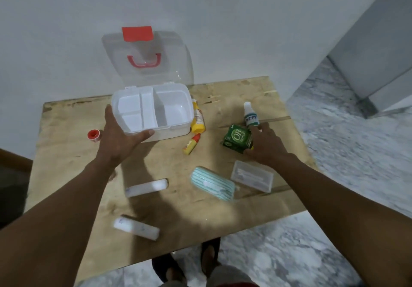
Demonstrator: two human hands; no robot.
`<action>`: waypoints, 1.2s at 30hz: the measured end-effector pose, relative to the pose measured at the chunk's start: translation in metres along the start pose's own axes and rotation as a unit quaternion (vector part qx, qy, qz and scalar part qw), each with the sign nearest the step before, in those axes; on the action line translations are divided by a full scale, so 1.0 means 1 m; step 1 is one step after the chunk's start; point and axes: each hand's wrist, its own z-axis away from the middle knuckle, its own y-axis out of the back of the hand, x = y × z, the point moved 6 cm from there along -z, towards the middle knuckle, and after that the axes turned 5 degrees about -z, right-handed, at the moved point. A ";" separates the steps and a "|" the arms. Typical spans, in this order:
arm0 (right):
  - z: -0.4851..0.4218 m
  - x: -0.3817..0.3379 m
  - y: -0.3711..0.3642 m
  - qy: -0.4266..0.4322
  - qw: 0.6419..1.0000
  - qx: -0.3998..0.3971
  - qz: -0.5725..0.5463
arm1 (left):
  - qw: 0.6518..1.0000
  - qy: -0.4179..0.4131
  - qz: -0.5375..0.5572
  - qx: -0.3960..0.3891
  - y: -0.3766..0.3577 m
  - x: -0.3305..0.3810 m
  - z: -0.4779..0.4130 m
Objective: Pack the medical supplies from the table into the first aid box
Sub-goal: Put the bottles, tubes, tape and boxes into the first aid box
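Two hands out: left hand (118, 139) flat, fingers straight, bracing the lid-up first aid box (174, 130); right hand (265, 146) grips green carton (236, 138).

One first aid box (171, 129) on the table. Two yellow bottles: larger yellow bottle (198, 119), smaller yellow bottle (191, 145). Two white wrapped rolls: far roll (146, 188), near roll (136, 227). One white bottle (250, 114), one green carton (237, 138), one red tape roll (94, 134), one striped packet (211, 183), one clear case (252, 176)
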 end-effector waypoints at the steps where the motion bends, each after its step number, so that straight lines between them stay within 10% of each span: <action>1: -0.003 0.001 0.001 0.005 1.000 0.000 0.002 | 1.000 0.001 0.002 0.002 -0.001 0.002 0.001; 22: 0.031 -0.097 0.087 0.073 0.977 0.150 -0.134 | 1.000 0.004 0.025 0.006 0.008 0.002 0.002; 36: -0.027 -0.198 0.080 0.113 0.987 0.105 0.033 | 0.995 -0.040 0.071 -0.048 0.019 -0.008 -0.013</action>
